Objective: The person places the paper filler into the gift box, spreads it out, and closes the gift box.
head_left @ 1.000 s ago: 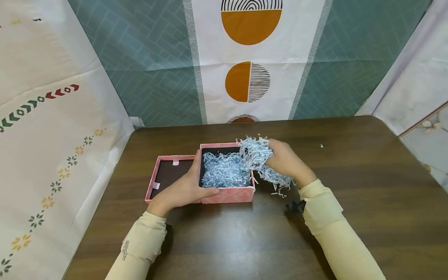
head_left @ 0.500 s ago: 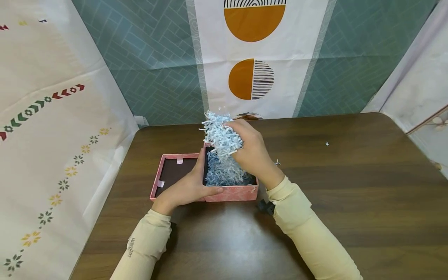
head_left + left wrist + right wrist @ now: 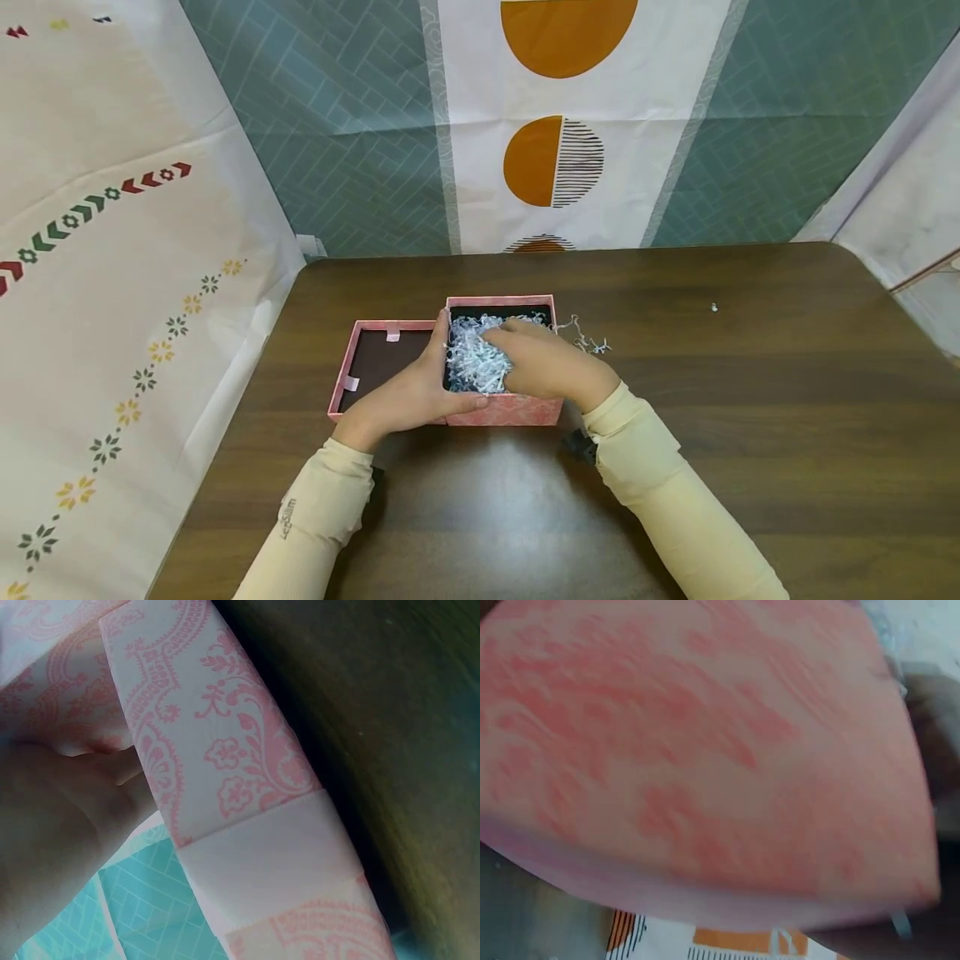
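A pink patterned box with a dark lining stands on the table, holding light-blue shredded paper. At its left side my left hand grips it, thumb along the front wall and fingers at the left wall. My right hand reaches down inside the box with its fingers in the shredded paper; the fingertips are hidden there. Left of the box lies the open lid, dark inside with two pale tabs. Pink-and-white patterned board fills the left wrist view, and the box wall appears blurred in the right.
Loose paper strands trail over the right edge onto the brown wooden table. A small white scrap lies farther right. Fabric hangings with patterns stand behind the table and at the left.
My right hand carried a clump of shredded paper from the box's right side up over it, then lowered it into the box. The left hand stays at the left wall.
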`<state>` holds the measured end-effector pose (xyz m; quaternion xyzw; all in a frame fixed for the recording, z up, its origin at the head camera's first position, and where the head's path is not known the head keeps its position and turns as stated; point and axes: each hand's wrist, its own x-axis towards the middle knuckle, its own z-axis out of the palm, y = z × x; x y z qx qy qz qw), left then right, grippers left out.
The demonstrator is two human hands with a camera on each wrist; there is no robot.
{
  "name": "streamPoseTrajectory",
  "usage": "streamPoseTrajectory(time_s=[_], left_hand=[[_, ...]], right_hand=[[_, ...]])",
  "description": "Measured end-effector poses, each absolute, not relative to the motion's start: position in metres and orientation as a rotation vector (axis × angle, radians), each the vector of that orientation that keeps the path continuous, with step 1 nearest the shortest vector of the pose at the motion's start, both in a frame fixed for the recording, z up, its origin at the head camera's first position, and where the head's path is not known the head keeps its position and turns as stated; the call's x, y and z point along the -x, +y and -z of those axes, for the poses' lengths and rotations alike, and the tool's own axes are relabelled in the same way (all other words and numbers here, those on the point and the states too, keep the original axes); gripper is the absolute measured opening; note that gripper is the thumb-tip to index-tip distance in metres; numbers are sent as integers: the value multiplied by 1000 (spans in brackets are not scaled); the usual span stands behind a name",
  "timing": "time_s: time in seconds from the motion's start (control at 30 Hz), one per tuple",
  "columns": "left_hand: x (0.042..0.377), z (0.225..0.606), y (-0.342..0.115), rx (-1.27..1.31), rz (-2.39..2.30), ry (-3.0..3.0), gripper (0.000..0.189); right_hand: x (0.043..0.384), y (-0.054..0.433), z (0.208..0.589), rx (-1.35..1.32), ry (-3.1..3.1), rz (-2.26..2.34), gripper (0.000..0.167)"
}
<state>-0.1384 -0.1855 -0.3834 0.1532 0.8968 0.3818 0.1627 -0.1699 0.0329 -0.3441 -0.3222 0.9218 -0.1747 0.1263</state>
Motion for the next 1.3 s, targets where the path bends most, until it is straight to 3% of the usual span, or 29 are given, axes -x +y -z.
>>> streamPoseTrajectory(time_s=[0.17, 0.4, 0.7, 1.07, 1.3], left_hand=[[139, 385, -186, -442, -1111, 2548, 133], [138, 389, -185, -447, -1121, 2558, 134], [137, 386, -184, -458, -1141, 2574, 134], [138, 384, -187, -464, -1156, 2553, 133], [141, 382, -185, -458, -1120, 2564, 134]], right_hand=[[173, 21, 357, 965, 2661, 463, 65], [186, 9, 376, 1062, 2504, 427, 50], [190, 8, 374, 875, 2643, 274, 55], [181, 27, 336, 977, 2534, 559, 72], [190, 64, 316, 926, 2686, 926, 52]])
